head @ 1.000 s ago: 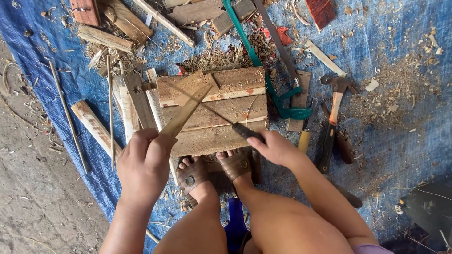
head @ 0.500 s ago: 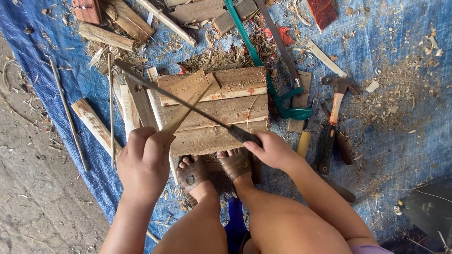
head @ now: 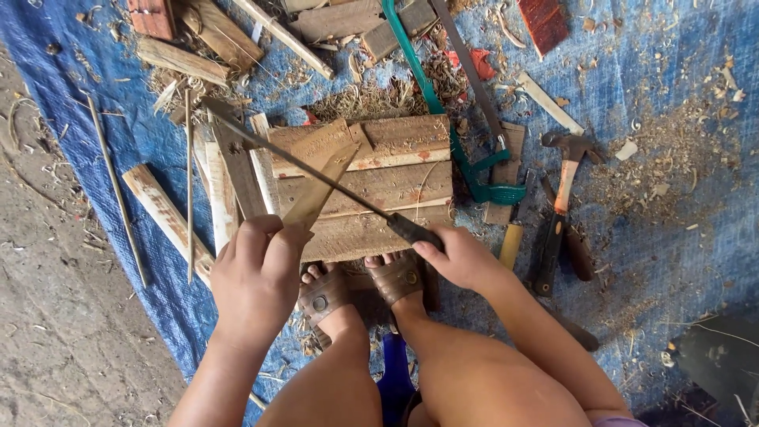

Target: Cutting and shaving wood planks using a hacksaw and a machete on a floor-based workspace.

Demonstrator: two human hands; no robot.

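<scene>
I saw the left hand (head: 253, 273) wrapped around the near end of a thin, flat, tapered strip of pale wood (head: 320, 194), which leaned away from the body and rested its far tip on the stack of weathered brown wooden boards (head: 371, 186) in the middle of the scene. The right hand (head: 458, 257) was closed on the dark handle of a long, narrow-bladed knife (head: 316, 166), whose blade ran far and left across the strip, touching it about midway.

What worried me most was the blade's line: a slip toward the near left would have carried the edge down the strip to the left hand's fingers, which sat just beside the working stretch. The strip was thin and propped only at its tip (nothing clamped it), so I judged it could twist, split or skid off the boards under pressure. Both feet, in brown strapped sandals (head: 399, 277), were just near of the boards, right under the knife handle, so a dropped or overshooting blade could have reached bare toes. A hammer with an orange-and-black handle (head: 561, 213) lay to the right on the blue woven tarpaulin (head: 680, 237), well apart from the cut.
</scene>
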